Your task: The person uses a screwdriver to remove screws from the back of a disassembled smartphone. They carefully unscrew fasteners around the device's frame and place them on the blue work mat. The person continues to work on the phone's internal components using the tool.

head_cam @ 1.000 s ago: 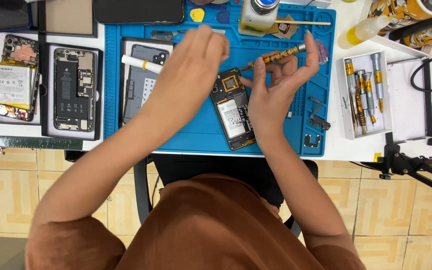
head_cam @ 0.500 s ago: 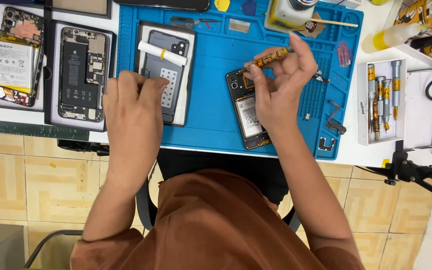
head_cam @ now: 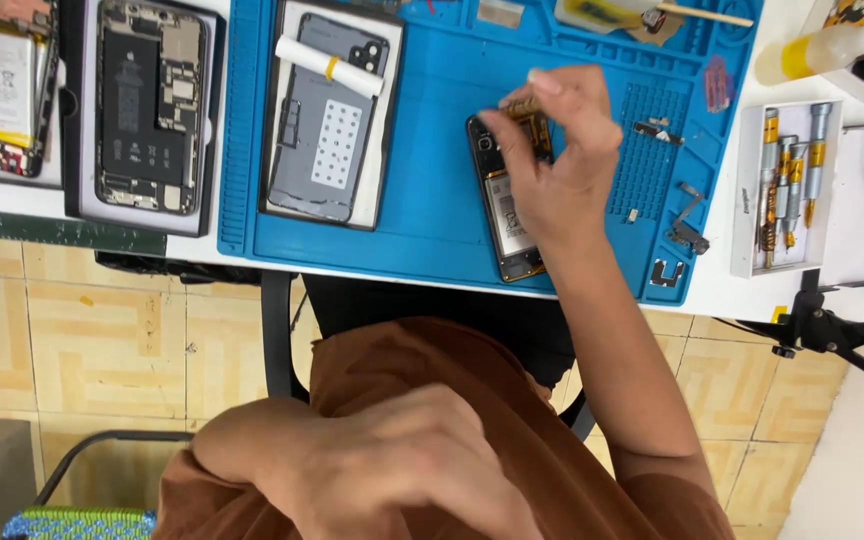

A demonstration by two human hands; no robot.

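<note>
The right hand [head_cam: 557, 165] pinches a small screwdriver with a yellow-banded handle [head_cam: 524, 104] between thumb and fingertips, closed firmly on it, over the upper end of an opened smartphone [head_cam: 505, 215]. The phone lies on the blue repair mat [head_cam: 432, 180], near the mat's front edge and right of centre, partly hidden by the hand. The left hand [head_cam: 392, 460] rests off the bench against the brown garment, fingers curled loosely, holding nothing. On the mat's left half sits a grey phone back cover [head_cam: 327, 125] with a white roll [head_cam: 330, 66] across its top. Loose metal parts [head_cam: 687, 230] lie near the mat's right edge. A white tray of screwdrivers [head_cam: 787, 185] stands beside that edge.
</note>
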